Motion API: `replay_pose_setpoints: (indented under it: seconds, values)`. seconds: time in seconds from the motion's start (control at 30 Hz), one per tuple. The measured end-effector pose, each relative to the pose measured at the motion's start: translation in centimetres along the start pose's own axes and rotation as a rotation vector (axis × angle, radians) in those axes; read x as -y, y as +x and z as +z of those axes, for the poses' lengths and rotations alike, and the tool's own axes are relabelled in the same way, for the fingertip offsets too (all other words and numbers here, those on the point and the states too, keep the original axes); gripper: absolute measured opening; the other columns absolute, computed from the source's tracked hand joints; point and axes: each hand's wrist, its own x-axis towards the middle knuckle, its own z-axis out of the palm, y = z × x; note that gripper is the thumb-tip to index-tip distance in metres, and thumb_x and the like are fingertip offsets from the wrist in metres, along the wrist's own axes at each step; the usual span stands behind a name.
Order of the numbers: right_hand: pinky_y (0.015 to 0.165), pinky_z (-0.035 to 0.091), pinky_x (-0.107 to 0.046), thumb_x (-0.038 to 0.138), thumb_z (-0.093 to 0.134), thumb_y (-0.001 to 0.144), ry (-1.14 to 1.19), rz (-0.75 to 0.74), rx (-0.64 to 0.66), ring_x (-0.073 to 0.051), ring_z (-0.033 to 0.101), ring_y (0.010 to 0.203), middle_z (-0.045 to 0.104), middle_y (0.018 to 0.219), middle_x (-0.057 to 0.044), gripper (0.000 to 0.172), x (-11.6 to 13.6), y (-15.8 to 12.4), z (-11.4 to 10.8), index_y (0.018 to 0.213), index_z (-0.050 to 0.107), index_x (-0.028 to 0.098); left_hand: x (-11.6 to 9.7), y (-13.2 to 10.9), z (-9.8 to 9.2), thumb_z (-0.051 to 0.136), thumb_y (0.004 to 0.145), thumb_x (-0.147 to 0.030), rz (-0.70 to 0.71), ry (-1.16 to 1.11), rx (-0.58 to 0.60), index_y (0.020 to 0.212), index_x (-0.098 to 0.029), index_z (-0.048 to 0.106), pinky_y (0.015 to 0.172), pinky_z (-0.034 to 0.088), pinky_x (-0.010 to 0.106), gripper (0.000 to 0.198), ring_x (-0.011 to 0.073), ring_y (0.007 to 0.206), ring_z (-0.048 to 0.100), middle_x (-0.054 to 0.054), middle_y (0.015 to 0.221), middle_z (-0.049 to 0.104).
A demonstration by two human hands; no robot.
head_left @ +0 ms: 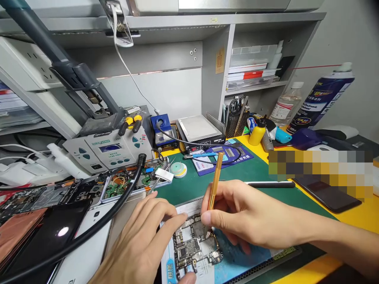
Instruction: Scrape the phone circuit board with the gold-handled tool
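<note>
A phone circuit board (189, 249) lies on a white and blue printed sheet (233, 258), bare of any case. My left hand (145, 240) steadies it, index fingertip by its upper edge and thumb by its lower edge. In my right hand (239, 213), thumb and fingers pinch a slim gold-handled craft knife (216, 179), tilted slightly from upright. Its pointed grey tip meets the board near the middle of the upper right part. Some of the board's left side is hidden behind my left hand.
Phones (74, 240) lie at left under a black hose (124, 201). Behind are a parts tray (170, 179), a solder spool (178, 170), a hot-air station (111, 152) and a soldering stand (162, 134). A yellow bottle (257, 134) and spray can (321, 98) stand back right.
</note>
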Motion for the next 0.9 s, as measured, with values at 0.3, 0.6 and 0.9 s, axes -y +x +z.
replay_pose_setpoints:
  seconds: [0.3,0.6,0.9]
  values:
    - [0.043,0.037,-0.013,0.027,0.072,0.092,-0.074,-0.118,-0.053,-0.004,0.044,0.048,0.051,0.064,0.008,0.020,0.20,-0.16,0.94,0.088,0.055,0.017,-0.08,-0.12,-0.22,0.065,0.081,-0.035,-0.019,-0.036,0.031,0.124,-0.019,0.055,0.110,0.035,0.052,0.048,0.0274,0.105,0.051,0.008,0.108,0.053]
    - [0.055,0.040,-0.019,0.027,0.059,0.098,-0.429,-0.239,-0.085,-0.010,0.047,0.063,0.054,0.075,0.003,0.011,0.15,-0.64,1.01,0.093,0.058,0.018,-0.20,-0.04,-0.35,0.067,0.081,-0.032,-0.019,-0.048,0.029,0.122,-0.019,0.054,0.110,0.034,0.050,0.045,0.0265,0.105,0.049,0.007,0.107,0.051]
    - [0.053,0.037,-0.022,0.034,0.052,0.102,-0.518,-0.233,-0.089,-0.011,0.051,0.063,0.058,0.076,0.001,0.018,0.17,-0.79,0.83,0.096,0.058,0.019,-0.36,0.05,-0.40,0.063,0.083,-0.032,-0.039,-0.060,0.045,0.120,-0.022,0.055,0.105,0.036,0.050,0.039,0.0271,0.103,0.049,0.007,0.107,0.052]
